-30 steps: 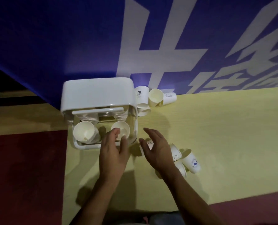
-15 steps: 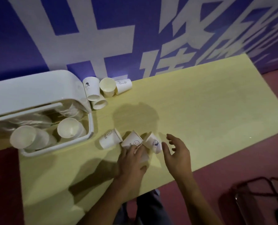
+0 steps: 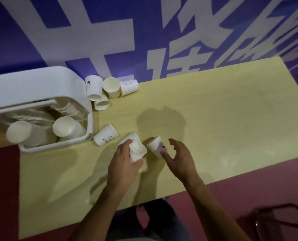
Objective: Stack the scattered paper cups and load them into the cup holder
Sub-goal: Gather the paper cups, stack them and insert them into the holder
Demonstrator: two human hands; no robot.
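On the table [image 3: 231, 119], left grip [image 3: 123, 164] half-hiding a cup [image 3: 138, 150], holder [image 3: 31, 87] cropped left.

So the counter [image 3: 223, 127] is a pale yellow laminate top with a faint wood grain, and its far edge sits right up against the wall. The whole wall behind it is a blue banner [image 3: 14, 49] with huge white characters [image 3: 96, 42], cropped so I can't read them. The floor [image 3: 266, 188] is dark red on both sides. Down in the bottom right corner there's a dark metal frame [image 3: 283, 221], maybe a chair, too dim to tell.
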